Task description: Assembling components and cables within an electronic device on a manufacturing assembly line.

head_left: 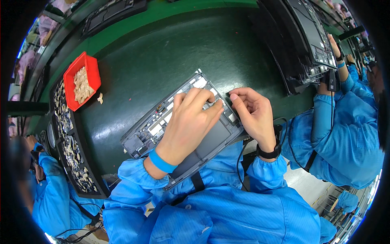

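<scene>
An open laptop base [213,138] lies tilted on the table edge in front of me, its circuit board and dark battery panels showing. My left hand [189,122] reaches across it with a blue band at the wrist. Its fingers are curled in, the tips by the base's far right corner; anything between them is hidden. Beside that corner is my right hand [256,114], wearing a black wrist strap with a cord. Its thumb and index finger pinch together at the base's right edge, and what they hold is too small to make out.
A red bin [97,75] of tan pieces stands at the left, a loose tan piece [100,98] beside it. A black tray [79,152] holds many small parts. Stacked laptop bases [302,36] rise at the right, near a co-worker's blue sleeve [325,118]. Another co-worker sits left.
</scene>
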`<action>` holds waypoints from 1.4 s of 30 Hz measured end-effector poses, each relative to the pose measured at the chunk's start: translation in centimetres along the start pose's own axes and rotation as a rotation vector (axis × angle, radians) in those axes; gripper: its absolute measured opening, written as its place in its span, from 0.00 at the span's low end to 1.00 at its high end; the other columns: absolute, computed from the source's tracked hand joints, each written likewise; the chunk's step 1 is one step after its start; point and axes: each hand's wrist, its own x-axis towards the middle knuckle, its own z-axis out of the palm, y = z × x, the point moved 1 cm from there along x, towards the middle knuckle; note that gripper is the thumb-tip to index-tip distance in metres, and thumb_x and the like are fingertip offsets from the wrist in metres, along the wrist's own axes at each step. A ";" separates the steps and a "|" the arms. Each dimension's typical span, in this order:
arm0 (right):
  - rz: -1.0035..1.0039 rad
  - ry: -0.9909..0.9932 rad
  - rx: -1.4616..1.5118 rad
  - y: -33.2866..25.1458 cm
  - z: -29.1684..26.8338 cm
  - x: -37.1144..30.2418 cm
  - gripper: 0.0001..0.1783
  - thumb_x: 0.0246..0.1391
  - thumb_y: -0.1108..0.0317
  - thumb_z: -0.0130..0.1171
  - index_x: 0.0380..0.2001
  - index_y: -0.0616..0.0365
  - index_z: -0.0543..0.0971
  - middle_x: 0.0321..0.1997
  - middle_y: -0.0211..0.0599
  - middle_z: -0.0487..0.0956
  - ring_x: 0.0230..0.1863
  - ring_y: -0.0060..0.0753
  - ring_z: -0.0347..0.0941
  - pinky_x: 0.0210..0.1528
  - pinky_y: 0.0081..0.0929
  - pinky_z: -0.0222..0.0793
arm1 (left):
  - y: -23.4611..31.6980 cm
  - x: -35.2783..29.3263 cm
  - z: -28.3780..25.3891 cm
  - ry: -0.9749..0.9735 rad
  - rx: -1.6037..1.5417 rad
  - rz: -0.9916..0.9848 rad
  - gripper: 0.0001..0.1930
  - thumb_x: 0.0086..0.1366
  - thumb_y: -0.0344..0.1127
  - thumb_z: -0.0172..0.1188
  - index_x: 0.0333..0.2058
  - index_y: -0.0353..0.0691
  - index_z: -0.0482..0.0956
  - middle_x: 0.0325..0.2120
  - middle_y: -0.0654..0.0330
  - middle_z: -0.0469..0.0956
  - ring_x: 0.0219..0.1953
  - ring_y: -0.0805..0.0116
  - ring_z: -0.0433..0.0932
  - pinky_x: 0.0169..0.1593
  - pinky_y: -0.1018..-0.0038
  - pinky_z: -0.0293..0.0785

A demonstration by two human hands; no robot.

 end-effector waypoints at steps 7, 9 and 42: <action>-0.364 0.003 -0.695 -3.1 1.8 -2.0 0.13 0.60 0.67 0.64 0.44 0.63 0.80 0.41 0.48 0.77 0.47 0.53 0.74 0.49 0.43 0.69 | 3.3 -4.6 1.8 -0.211 0.151 -0.071 0.49 0.56 0.53 0.72 0.64 0.17 0.66 0.70 0.30 0.58 0.77 0.38 0.52 0.76 0.43 0.48; -0.381 0.023 -0.634 -2.4 2.1 -2.3 0.12 0.61 0.67 0.64 0.44 0.63 0.79 0.42 0.48 0.78 0.47 0.56 0.74 0.52 0.44 0.69 | 3.6 -5.5 2.1 -0.172 0.335 0.036 0.41 0.60 0.46 0.66 0.62 0.15 0.68 0.67 0.27 0.63 0.74 0.36 0.57 0.76 0.51 0.55; -0.599 -0.055 -1.495 -16.4 20.9 46.8 0.23 0.66 0.51 0.52 0.49 0.57 0.85 0.50 0.58 0.84 0.50 0.63 0.81 0.55 0.51 0.74 | -5.2 -14.9 -5.4 0.253 -0.476 -0.140 0.24 0.64 0.41 0.71 0.57 0.43 0.81 0.52 0.60 0.83 0.61 0.58 0.78 0.71 0.44 0.58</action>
